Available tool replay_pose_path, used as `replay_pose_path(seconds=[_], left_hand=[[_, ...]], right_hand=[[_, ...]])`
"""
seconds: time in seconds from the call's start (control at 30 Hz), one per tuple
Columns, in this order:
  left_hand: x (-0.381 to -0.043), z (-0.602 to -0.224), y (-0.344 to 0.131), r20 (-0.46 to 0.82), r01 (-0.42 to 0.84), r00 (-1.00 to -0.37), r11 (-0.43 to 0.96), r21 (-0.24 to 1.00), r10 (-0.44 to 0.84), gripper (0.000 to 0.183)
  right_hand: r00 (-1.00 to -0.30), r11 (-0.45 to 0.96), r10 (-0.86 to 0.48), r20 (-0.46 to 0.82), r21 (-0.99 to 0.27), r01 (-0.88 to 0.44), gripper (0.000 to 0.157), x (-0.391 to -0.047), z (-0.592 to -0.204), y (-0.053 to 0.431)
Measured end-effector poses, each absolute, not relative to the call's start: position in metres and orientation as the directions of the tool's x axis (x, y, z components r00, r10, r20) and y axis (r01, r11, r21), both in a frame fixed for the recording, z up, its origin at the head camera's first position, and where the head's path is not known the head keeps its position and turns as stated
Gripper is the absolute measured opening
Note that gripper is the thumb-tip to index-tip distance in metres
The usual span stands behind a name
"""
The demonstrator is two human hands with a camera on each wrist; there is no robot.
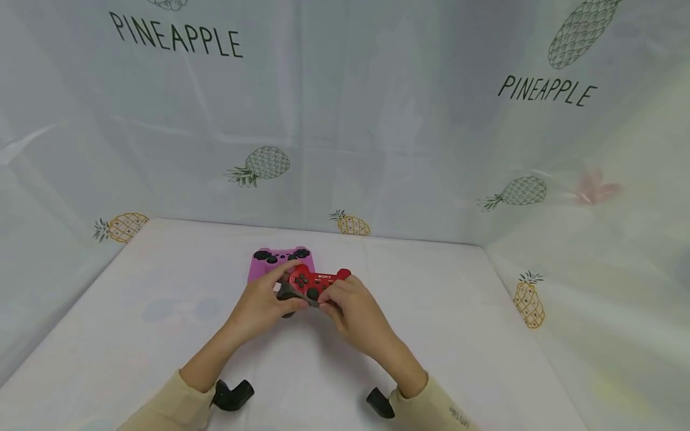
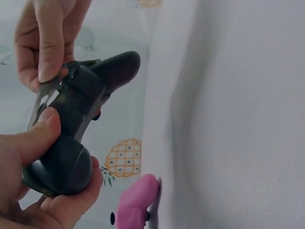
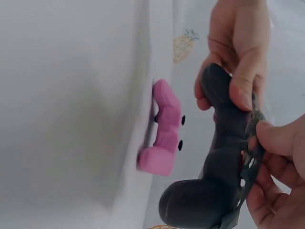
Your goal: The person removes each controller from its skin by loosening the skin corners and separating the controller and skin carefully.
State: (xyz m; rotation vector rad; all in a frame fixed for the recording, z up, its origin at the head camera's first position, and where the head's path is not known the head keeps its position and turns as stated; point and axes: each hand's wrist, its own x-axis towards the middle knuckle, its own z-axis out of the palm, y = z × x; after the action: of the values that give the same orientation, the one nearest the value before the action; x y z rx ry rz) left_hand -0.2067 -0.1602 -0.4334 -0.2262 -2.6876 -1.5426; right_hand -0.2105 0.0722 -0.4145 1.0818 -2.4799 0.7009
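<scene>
A red game controller with a black underside is held up above the table, in front of a pink controller. My left hand grips one end of it, thumb on the near edge and fingers on the far side. A dark, thin, flexible cover with holes lies loosely along one face of the controller. Thumb and fingers of my right hand pinch this cover's edge, seen closely in the right wrist view. How much of the controller the cover wraps is partly hidden by the hands.
The pink controller rests on a white-covered table. Behind and beside the table hang pale sheets printed with pineapples. A black curved object sits at the left cuff, another black piece at the right cuff.
</scene>
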Motion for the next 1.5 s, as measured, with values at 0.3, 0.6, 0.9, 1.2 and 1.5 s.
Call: replay_pose_path(seconds=[0.3, 0.6, 0.9, 1.2, 1.5], left_hand=[[-0.207, -0.428, -0.158, 0.059, 0.099, -0.993, 0.46, 0.883, 0.1, 0.085], [-0.204, -0.43, -0.155, 0.08, 0.117, -0.992, 0.491, 0.863, 0.094, 0.086], [-0.203, -0.425, -0.16, 0.059, 0.092, -0.995, 0.503, 0.859, 0.081, 0.085], [-0.203, -0.428, -0.173, 0.029, 0.061, -0.997, 0.458, 0.887, 0.077, 0.089], [-0.2, -0.428, -0.172, -0.054, -0.019, -0.995, 0.389, 0.921, 0.082, 0.089]], right_hand=[[-0.584, 0.653, -0.531, 0.614, -0.143, -0.744, 0.015, -0.203, -0.417, 0.069], [-0.558, 0.632, -0.453, 0.695, -0.191, -0.751, 0.021, -0.204, -0.418, 0.069], [-0.536, 0.601, -0.464, 0.705, -0.193, -0.775, 0.024, -0.209, -0.419, 0.075], [-0.702, 0.624, -0.398, 0.591, -0.386, -0.679, 0.055, -0.215, -0.424, 0.097], [-0.822, 0.42, -0.405, 0.4, -0.717, -0.556, 0.1, -0.222, -0.431, 0.113]])
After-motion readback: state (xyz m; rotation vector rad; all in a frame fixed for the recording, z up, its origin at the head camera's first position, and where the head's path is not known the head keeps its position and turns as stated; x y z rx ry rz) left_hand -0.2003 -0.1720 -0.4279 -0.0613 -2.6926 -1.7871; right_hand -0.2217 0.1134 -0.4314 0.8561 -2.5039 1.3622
